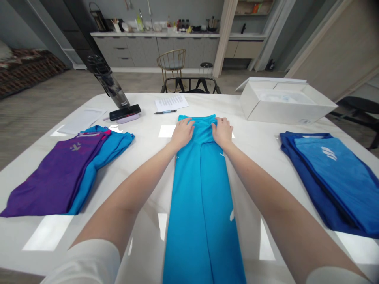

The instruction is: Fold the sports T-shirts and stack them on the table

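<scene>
A bright blue shirt (189, 189) lies folded into a long narrow strip down the middle of the white table (142, 236). Its neckline faces the far side, and small white marks show along its edges. My left hand (182, 132) rests on the upper left corner near the neckline, fingers apart on the cloth. At the opposite corner, my right hand (222, 131) touches the fabric with its fingers spread and thumb inward. Slight wrinkles run across the shirt between both hands. The near end of the strip runs out of view.
Folded purple (56, 169) and blue garments (111, 148) lie left; folded dark blue clothes (340, 177) lie right. Farther back are an open white box (284, 104), a printed sheet (171, 102), a pen (165, 112), a phone (124, 113) and an upright vacuum cleaner (109, 85).
</scene>
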Available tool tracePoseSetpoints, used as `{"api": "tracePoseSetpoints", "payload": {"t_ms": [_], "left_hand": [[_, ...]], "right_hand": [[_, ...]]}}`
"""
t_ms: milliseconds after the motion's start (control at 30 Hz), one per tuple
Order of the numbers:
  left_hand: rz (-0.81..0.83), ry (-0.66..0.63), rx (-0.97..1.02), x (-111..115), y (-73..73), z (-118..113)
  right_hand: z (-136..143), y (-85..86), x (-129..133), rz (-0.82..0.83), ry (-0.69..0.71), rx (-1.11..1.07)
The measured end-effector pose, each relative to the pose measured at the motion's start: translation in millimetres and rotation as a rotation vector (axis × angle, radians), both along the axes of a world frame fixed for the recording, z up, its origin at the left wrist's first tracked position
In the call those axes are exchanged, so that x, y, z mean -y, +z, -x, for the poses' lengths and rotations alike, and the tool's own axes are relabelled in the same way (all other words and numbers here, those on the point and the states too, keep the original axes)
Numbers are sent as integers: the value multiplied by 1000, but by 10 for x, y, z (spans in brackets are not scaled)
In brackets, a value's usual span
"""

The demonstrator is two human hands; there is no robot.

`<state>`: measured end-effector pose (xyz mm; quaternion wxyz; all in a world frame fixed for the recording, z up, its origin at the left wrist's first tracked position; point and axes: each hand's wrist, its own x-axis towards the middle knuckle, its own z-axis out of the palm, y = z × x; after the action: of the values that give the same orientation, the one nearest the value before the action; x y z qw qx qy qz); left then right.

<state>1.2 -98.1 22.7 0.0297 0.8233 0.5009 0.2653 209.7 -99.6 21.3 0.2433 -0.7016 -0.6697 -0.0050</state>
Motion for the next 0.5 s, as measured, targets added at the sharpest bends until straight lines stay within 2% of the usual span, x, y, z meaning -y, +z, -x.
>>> {"api": "tracePoseSetpoints", "payload": {"t_ms": [100, 167, 233, 333, 433, 500], "left_hand": [[68, -91, -67, 269, -24, -73], [126, -98, -119, 473, -74, -108], [172, -105, -168, 682, -126, -109], [216, -127, -222, 972, -169, -46], [237, -159, -270, 1217, -169, 59], [237, -195, -296, 1366, -162, 134]], "right_hand": [[115, 7, 311, 63, 294, 49], [179, -45, 516, 147, 383, 82], [201, -113, 682, 223, 373, 118], [146, -174, 849, 286, 273, 143], [49, -157, 1006, 335, 224, 147], [4, -130, 1157, 341, 246, 159]]}}
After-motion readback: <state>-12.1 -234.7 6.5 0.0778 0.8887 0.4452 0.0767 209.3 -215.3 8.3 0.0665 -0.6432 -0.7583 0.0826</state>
